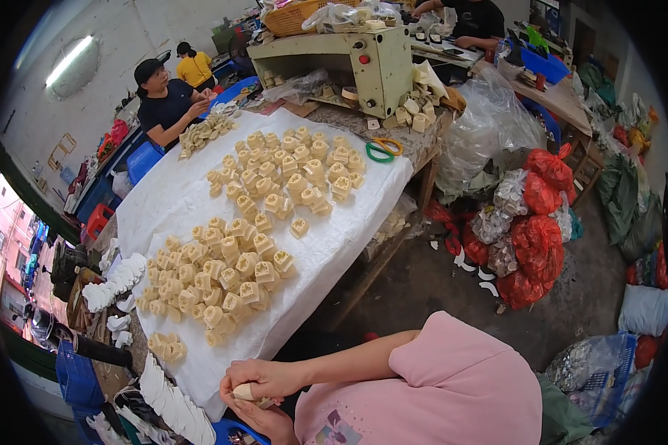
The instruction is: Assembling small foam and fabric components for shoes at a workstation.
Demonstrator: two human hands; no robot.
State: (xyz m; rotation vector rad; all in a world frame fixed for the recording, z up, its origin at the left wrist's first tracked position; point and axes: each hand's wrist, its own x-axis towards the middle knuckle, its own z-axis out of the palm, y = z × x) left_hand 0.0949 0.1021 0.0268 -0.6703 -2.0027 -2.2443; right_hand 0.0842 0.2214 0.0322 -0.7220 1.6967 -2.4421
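Note:
My right hand (266, 377) is closed at the near edge of the table, its fingers round a small cream-coloured piece (243, 391). Below it, my left hand (269, 423) is pressed against the same piece, and most of its fingers are hidden. Just ahead, a white cloth (289, 282) covers the table. On it stands a near heap of cream block-like pieces (215, 274) with hollowed tops. A second heap (297, 167) of them lies farther back. A few more (167, 347) sit at the near left edge.
White curved pieces (167, 393) lie in rows at the left, beside a blue basket (78, 378). A green machine (371, 74) stands at the back, near green and yellow rings (382, 152). Red bags (538, 252) fill the floor at right. A co-worker (159, 104) sits at the far left.

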